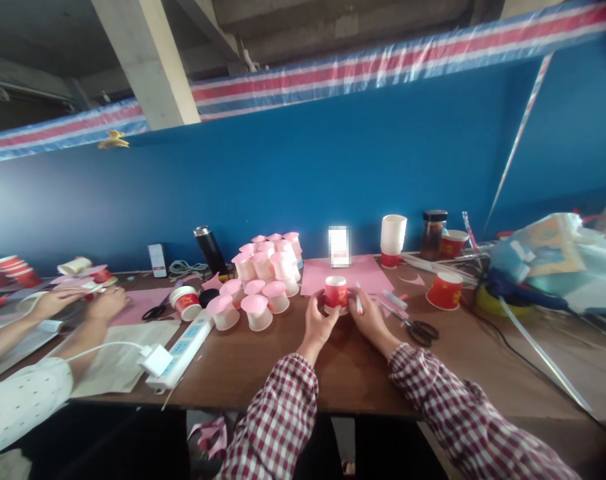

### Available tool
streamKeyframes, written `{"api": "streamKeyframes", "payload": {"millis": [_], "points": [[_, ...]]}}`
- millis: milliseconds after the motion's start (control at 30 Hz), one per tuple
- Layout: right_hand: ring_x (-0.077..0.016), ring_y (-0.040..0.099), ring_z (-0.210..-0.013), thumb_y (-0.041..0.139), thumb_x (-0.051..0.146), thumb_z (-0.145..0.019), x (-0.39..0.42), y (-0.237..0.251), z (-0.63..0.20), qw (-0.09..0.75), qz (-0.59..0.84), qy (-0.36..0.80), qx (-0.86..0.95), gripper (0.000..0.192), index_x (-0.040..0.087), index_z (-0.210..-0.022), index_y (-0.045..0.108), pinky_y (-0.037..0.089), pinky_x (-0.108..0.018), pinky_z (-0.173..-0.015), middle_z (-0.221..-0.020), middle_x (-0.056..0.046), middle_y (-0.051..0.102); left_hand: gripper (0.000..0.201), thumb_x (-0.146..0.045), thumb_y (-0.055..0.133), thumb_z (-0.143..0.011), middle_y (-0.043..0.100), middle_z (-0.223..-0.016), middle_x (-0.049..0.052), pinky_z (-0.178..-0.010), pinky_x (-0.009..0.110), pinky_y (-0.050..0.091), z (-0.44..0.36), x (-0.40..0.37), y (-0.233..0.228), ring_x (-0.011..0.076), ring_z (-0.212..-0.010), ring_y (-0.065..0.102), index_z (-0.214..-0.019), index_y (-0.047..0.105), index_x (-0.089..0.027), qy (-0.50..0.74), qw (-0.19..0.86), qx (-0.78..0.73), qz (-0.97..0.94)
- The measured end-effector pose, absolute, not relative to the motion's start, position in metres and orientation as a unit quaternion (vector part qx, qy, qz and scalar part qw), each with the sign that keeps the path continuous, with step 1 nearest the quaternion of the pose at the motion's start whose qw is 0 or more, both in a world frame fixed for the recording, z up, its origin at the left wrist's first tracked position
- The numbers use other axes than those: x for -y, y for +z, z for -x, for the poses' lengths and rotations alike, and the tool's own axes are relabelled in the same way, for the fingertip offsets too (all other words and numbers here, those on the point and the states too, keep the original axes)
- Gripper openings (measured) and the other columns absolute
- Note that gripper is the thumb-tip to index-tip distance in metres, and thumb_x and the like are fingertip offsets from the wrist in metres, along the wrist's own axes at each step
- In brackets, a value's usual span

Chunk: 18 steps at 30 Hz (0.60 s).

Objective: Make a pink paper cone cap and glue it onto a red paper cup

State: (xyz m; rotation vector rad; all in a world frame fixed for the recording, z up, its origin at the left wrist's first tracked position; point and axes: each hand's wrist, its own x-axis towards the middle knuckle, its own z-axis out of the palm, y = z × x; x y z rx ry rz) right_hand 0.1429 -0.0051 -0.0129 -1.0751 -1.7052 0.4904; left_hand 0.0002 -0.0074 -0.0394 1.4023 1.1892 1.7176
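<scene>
Between my two hands a red paper cup (335,292) with a white top edge stands just above or on the table; whether it is upside down I cannot tell. My left hand (321,320) is closed around its left side, thumb at the front. My right hand (370,317) is at the cup's right side with a white and red marker (359,305) in its fingers. Whether those fingertips also touch the cup is hidden. Behind the cup lies a pink paper sheet (313,275). Scissors (420,330) with dark handles lie right of my right hand.
Several white cups topped with pink paper (257,313) stand to the left. Beyond them are a power strip (185,350), a black flask (209,248) and a co-worker's hands (105,307). On the right are stacked cups (393,233), a red cup (445,291) and a plastic bag (557,260).
</scene>
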Motion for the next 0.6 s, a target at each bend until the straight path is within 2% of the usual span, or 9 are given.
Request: {"api": "streamKeyframes", "payload": {"millis": [200,367,600], "points": [[-0.0199,0.067,-0.084,0.044,0.021,-0.083,0.004,-0.013,-0.143,0.505,0.452,0.216,0.703,0.025,0.019,-0.105,0.056,0.052,-0.033,-0.074,-0.097,-0.007,0.070,0.072,-0.032,0.078,-0.060,0.059,-0.105,0.011,-0.085,0.041,0.049,0.000,0.010,-0.038,0.0241,-0.097,0.060,-0.122,0.046,-0.018,0.648,0.248,-0.482,-0.535],[-0.0198,0.067,-0.085,0.044,0.022,-0.083,0.004,-0.014,-0.142,0.504,0.449,0.220,0.704,0.025,0.020,-0.104,0.056,0.052,-0.033,-0.074,-0.096,-0.006,0.070,0.071,-0.034,0.078,-0.060,0.057,-0.109,0.011,-0.089,0.044,0.045,0.000,0.015,-0.034,0.0263,-0.101,0.057,-0.122,0.046,-0.020,0.633,0.178,-0.503,-0.561],[-0.0209,0.065,-0.079,0.045,0.026,-0.082,0.003,-0.015,-0.143,0.506,0.448,0.216,0.705,0.026,0.018,-0.105,0.055,0.051,-0.033,-0.071,-0.089,-0.007,0.069,0.070,-0.032,0.073,-0.067,0.052,-0.119,0.015,-0.096,0.048,0.039,-0.001,0.018,-0.035,0.0303,-0.111,0.051,-0.128,0.040,-0.019,0.592,0.033,-0.523,-0.613]]}}
